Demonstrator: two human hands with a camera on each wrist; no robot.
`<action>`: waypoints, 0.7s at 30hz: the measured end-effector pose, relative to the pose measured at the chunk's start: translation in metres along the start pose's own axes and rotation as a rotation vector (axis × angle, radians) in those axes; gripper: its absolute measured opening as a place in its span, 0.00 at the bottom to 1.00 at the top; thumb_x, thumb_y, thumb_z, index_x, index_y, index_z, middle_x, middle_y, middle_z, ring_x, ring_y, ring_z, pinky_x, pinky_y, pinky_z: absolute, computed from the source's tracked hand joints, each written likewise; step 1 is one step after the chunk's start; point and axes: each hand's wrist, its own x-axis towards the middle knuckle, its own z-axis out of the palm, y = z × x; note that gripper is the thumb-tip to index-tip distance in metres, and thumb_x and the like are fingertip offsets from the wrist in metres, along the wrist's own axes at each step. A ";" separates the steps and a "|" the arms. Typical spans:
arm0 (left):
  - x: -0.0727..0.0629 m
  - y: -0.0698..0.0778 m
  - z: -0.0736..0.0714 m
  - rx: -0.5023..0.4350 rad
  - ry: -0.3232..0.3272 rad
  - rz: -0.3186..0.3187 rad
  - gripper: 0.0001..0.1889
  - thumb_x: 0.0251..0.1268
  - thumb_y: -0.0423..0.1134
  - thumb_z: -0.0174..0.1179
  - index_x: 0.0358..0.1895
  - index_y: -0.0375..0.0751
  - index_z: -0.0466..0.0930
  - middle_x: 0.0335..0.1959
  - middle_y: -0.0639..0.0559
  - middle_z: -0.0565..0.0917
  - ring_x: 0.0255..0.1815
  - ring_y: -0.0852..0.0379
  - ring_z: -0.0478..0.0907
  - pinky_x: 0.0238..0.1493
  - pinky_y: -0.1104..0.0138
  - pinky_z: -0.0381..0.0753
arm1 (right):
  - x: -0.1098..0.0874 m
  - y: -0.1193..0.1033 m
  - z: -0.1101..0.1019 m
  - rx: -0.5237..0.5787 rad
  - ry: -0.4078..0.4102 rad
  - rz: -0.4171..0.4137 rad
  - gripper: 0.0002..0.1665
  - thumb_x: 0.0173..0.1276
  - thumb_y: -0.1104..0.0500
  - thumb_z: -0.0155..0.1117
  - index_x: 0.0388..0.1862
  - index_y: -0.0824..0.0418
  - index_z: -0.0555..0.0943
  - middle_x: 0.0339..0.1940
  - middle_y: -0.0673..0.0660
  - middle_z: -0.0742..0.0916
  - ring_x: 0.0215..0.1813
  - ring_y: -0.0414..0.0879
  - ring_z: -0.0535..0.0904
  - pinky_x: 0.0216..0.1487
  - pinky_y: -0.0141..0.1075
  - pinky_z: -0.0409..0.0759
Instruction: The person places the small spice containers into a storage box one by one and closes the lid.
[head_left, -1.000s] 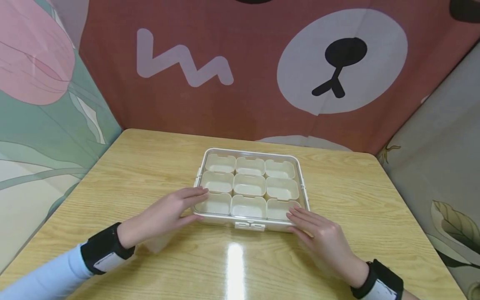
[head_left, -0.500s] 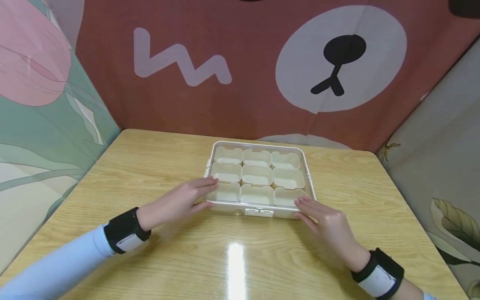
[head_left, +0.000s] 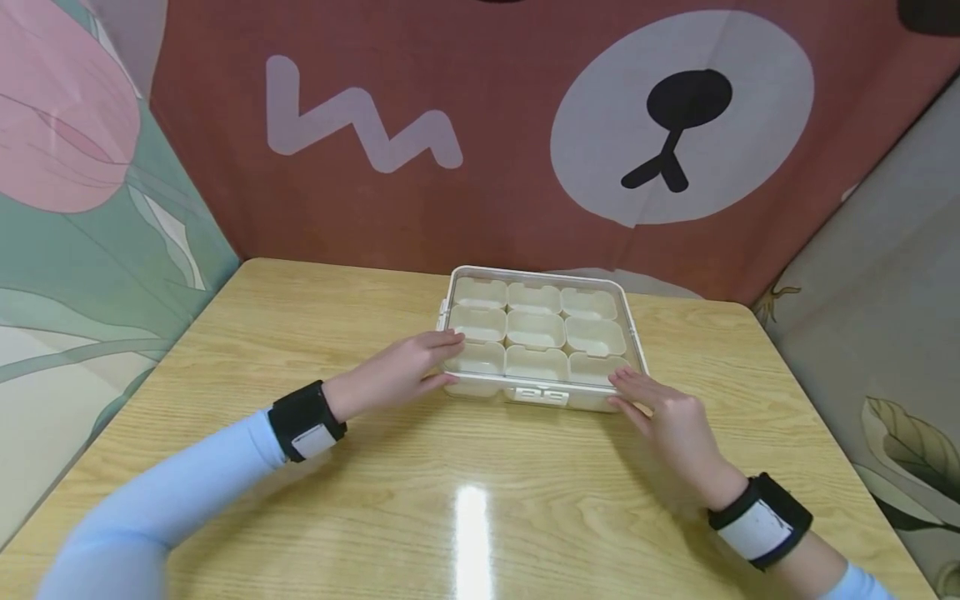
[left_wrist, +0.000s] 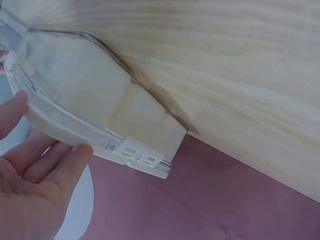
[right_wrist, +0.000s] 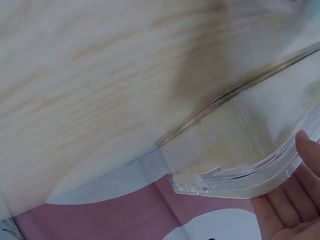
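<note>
A clear-lidded storage box (head_left: 540, 382) with a white rim lies on the table, far from its front edge. Several cream compartment cups (head_left: 535, 329) show through the lid in rows. At the near left corner my left hand (head_left: 401, 371) holds the box, fingers over the lid's edge and thumb against the front side. My right hand (head_left: 675, 425) grips the near right corner the same way. In the left wrist view, the left fingertips (left_wrist: 82, 152) touch the white rim beside a side latch (left_wrist: 137, 155). The right thumb (right_wrist: 306, 145) presses the box's side in the right wrist view.
The wood-grain table (head_left: 360, 500) spreads in front of and on both sides of the box. A brown printed curtain (head_left: 375, 208) hangs right behind the table's far edge, close to the box. Patterned cloths hang at left and right.
Both hands have moved the box away from the person and to the right, nearer the table's far edge. The left arm reaches further in; the hold on both corners looks the same.
</note>
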 end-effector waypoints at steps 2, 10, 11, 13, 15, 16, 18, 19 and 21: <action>0.005 -0.002 0.002 0.005 -0.007 0.001 0.24 0.63 0.43 0.62 0.58 0.29 0.75 0.60 0.37 0.76 0.62 0.45 0.73 0.59 0.60 0.74 | 0.002 0.005 0.001 0.000 -0.012 0.027 0.22 0.46 0.60 0.77 0.42 0.64 0.86 0.40 0.61 0.88 0.42 0.53 0.86 0.36 0.46 0.82; 0.016 -0.012 0.006 -0.040 -0.022 -0.053 0.25 0.64 0.43 0.61 0.59 0.30 0.75 0.62 0.37 0.75 0.63 0.45 0.72 0.60 0.59 0.73 | 0.010 0.017 0.009 -0.009 -0.026 0.069 0.22 0.48 0.58 0.76 0.44 0.64 0.86 0.42 0.61 0.88 0.42 0.52 0.86 0.35 0.47 0.83; 0.017 -0.013 0.006 -0.038 -0.024 -0.060 0.25 0.64 0.43 0.61 0.59 0.30 0.75 0.62 0.38 0.74 0.64 0.45 0.72 0.60 0.59 0.73 | 0.011 0.018 0.010 -0.010 -0.024 0.067 0.22 0.48 0.58 0.76 0.43 0.64 0.86 0.42 0.61 0.88 0.42 0.52 0.86 0.35 0.46 0.83; 0.018 -0.014 0.007 -0.030 -0.030 -0.070 0.25 0.65 0.44 0.60 0.59 0.31 0.74 0.62 0.38 0.74 0.64 0.45 0.72 0.60 0.58 0.73 | 0.012 0.019 0.011 -0.010 -0.021 0.066 0.22 0.48 0.58 0.77 0.44 0.64 0.86 0.42 0.62 0.88 0.42 0.52 0.86 0.35 0.46 0.83; 0.018 -0.013 0.007 -0.018 -0.034 -0.078 0.25 0.66 0.45 0.59 0.60 0.31 0.74 0.63 0.38 0.74 0.64 0.46 0.72 0.61 0.58 0.73 | 0.013 0.019 0.010 -0.005 -0.029 0.066 0.22 0.48 0.58 0.77 0.44 0.64 0.86 0.42 0.62 0.88 0.41 0.53 0.86 0.35 0.46 0.83; 0.019 -0.013 0.007 -0.009 -0.035 -0.083 0.25 0.66 0.45 0.58 0.61 0.31 0.73 0.63 0.38 0.73 0.65 0.45 0.71 0.62 0.58 0.72 | 0.014 0.019 0.009 0.004 -0.035 0.074 0.22 0.48 0.59 0.76 0.44 0.64 0.86 0.42 0.62 0.88 0.41 0.53 0.86 0.34 0.46 0.83; 0.018 -0.011 0.006 0.003 -0.026 -0.115 0.27 0.68 0.47 0.56 0.63 0.32 0.70 0.65 0.37 0.71 0.67 0.44 0.68 0.65 0.56 0.69 | 0.016 0.017 0.003 0.019 -0.043 0.122 0.21 0.52 0.58 0.75 0.46 0.63 0.85 0.42 0.62 0.88 0.36 0.52 0.87 0.34 0.46 0.82; 0.017 -0.010 0.004 0.014 -0.012 -0.139 0.28 0.69 0.48 0.55 0.65 0.32 0.68 0.66 0.37 0.69 0.68 0.43 0.66 0.66 0.55 0.67 | 0.017 0.015 -0.002 0.025 -0.041 0.156 0.21 0.54 0.59 0.73 0.47 0.63 0.85 0.43 0.62 0.88 0.37 0.54 0.86 0.35 0.47 0.82; 0.014 -0.009 0.000 0.035 0.025 -0.203 0.30 0.70 0.50 0.52 0.68 0.34 0.63 0.69 0.37 0.65 0.71 0.41 0.60 0.70 0.53 0.60 | 0.020 0.012 -0.013 0.032 -0.030 0.239 0.21 0.59 0.59 0.69 0.52 0.64 0.82 0.46 0.65 0.86 0.40 0.58 0.85 0.39 0.51 0.81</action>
